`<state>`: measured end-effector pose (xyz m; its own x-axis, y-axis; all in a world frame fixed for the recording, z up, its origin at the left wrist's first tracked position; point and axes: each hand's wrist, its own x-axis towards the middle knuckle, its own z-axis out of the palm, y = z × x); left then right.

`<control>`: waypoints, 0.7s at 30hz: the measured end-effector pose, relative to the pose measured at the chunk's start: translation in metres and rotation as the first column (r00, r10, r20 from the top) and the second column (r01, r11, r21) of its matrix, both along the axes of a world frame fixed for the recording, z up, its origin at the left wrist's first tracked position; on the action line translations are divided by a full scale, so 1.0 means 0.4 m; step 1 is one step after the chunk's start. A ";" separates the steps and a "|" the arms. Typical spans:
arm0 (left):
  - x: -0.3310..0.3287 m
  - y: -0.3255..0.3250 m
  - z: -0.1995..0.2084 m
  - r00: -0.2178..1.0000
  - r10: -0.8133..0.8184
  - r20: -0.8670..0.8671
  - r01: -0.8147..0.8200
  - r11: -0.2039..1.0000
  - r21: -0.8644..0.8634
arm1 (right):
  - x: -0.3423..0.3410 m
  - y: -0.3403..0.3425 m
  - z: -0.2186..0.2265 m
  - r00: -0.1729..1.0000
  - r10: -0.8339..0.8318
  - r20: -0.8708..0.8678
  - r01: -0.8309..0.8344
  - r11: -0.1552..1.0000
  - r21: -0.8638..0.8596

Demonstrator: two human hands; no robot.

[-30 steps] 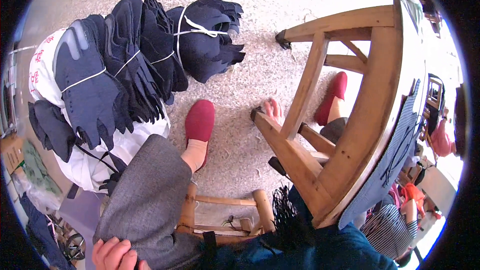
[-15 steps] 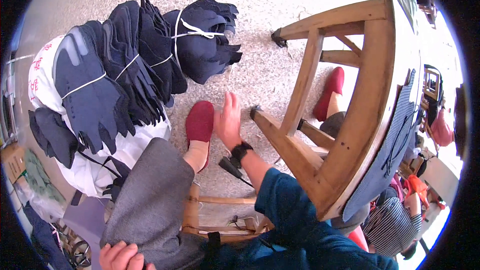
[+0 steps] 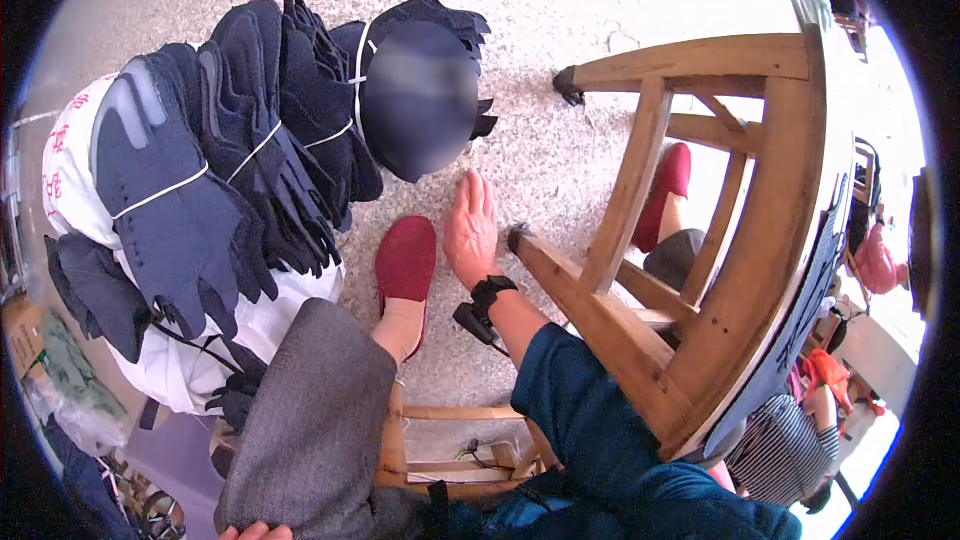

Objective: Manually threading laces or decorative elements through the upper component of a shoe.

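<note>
My right hand (image 3: 470, 232) reaches down over the floor with its fingers stretched out. It holds nothing and is beside my red shoe (image 3: 406, 255). A black band with a small dark device (image 3: 485, 310) is around that wrist. Only the fingertips of my left hand (image 3: 258, 532) show at the lower edge, resting on my grey trouser leg (image 3: 305, 420). Ahead to the left lie bundles of dark work gloves (image 3: 175, 205) tied with white cord. The rightmost bundle (image 3: 420, 100) is nearest my right fingertips; part of it is blurred.
A wooden stool or bench frame (image 3: 765, 240) stands close on the right, with dark gloves (image 3: 790, 310) along its top. A white sack (image 3: 80, 170) lies beneath the bundles. Another person in a striped top (image 3: 785, 450) is at the lower right. Speckled floor (image 3: 540, 0) extends ahead.
My right hand has shifted slightly right, its back now turned more upward. My left hand has slid lower, mostly out of view. The view has shifted a little. The glove bundles stay in place.
</note>
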<state>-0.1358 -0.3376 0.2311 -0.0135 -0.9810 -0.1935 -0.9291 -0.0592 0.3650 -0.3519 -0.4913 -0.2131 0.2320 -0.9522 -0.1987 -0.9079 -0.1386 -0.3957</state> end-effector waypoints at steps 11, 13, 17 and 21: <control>-0.016 -0.008 0.003 0.999 -0.008 0.042 0.007 1.000 0.006 | -0.036 -0.065 -0.021 0.991 -0.110 0.082 0.111 0.994 -0.002; -0.018 -0.012 0.001 0.999 -0.016 0.039 0.016 1.000 0.009 | -0.035 -0.058 -0.027 0.992 -0.123 0.024 0.124 0.992 -0.027; -0.024 -0.018 0.001 0.999 -0.019 0.044 0.019 1.000 0.007 | -0.033 -0.058 -0.037 0.976 -0.192 0.099 0.196 0.980 -0.033; -0.029 -0.023 0.003 0.998 -0.013 0.058 0.013 1.000 0.013 | -0.027 -0.059 -0.035 0.988 -0.151 -0.025 0.151 0.988 0.037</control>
